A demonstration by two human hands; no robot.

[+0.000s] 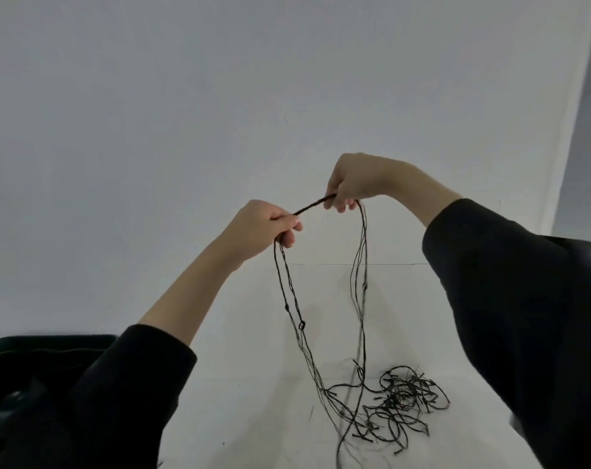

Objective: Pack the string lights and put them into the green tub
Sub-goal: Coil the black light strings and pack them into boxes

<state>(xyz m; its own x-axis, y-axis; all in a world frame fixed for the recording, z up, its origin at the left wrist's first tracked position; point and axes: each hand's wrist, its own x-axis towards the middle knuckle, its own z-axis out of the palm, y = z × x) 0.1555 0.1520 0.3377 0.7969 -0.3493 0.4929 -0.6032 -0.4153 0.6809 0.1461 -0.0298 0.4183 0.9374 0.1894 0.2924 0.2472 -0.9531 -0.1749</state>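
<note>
string lights (pixel 314 205): thin black wire; gathered loops raised at centre, loose tangle lying at 5 o'clock.
green tub (pixel 50 340): dark, partly hidden, 8 o'clock.

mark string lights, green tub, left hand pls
string lights (pixel 400 397): head view, on the tangled heap.
green tub (pixel 50 340): head view, on its rim, lower left.
left hand (pixel 263 228): head view, middle of the hand, which grips the string lights.

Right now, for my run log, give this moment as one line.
left hand: grips string lights; right hand: grips same strand; remainder: tangled on table; green tub: at left
</note>
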